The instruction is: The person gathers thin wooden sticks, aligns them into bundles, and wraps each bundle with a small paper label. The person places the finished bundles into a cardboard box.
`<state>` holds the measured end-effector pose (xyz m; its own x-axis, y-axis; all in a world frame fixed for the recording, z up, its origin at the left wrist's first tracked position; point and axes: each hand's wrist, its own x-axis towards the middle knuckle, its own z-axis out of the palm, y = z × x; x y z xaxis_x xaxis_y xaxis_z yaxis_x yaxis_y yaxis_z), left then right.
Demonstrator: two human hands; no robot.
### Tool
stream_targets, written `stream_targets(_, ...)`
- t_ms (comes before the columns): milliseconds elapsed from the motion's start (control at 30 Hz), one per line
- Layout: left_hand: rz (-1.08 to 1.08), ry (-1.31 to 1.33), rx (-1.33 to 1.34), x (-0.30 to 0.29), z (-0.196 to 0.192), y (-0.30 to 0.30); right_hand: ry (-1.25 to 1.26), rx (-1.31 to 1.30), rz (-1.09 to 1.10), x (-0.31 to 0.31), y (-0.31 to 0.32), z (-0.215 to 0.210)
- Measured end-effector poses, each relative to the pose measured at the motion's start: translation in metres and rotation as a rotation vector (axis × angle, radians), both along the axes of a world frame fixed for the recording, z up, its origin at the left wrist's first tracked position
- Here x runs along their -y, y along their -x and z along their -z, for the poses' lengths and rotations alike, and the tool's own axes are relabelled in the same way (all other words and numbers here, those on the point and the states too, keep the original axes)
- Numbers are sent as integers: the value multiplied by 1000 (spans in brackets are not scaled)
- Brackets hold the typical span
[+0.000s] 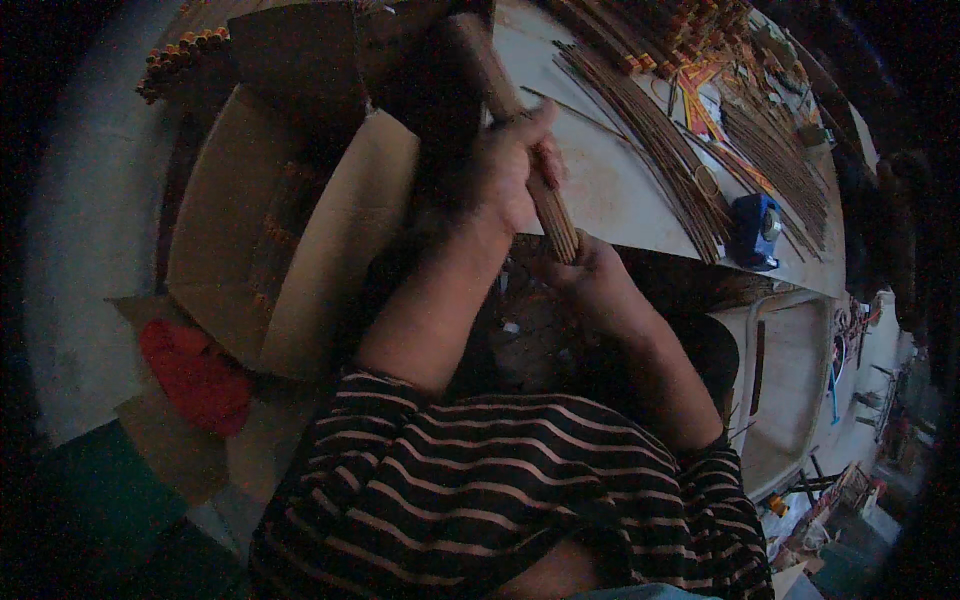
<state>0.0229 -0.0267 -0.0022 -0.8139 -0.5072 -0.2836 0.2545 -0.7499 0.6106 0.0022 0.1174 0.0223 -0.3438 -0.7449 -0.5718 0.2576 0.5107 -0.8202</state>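
Note:
A bundle of thin brown sticks [554, 213], which look like incense sticks, is tilted across the front edge of the table, its far end blurred. My left hand [515, 165] is wrapped round the middle of the bundle. At the near end, my right hand [595, 280] closes its fingers and thumb against the stick tips; part of its grip is hidden. More long loose brown sticks [645, 140] lie on the white table [610, 215], right of my hands.
An open cardboard box [345, 225] with banded bundles inside stands at left, a red cloth [195, 375] below it. A blue tape measure [755, 232] sits at the table's near right edge. Banded bundles [700, 35] are piled at the back. A pale chair [785, 400] stands at right.

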Motion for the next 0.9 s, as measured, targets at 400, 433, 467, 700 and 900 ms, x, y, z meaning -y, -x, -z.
stream_targets(400, -27, 49, 105, -13, -10, 7, 38, -78, -94, -19, 8, 25)
stream_targets(433, -36, 40, 110, -14, -9, 8, 30, -54, -100, -20, 10, 24)
stream_targets(467, -45, 32, 115, -14, -7, 8, 22, -31, -104, -20, 11, 24)
stream_targets(700, 145, -141, -130, -27, 4, 0, 37, 194, -119, -26, 19, 15)
stream_targets(900, 13, -156, -138, -8, -2, 5, 146, -75, -118, -40, 34, 3)
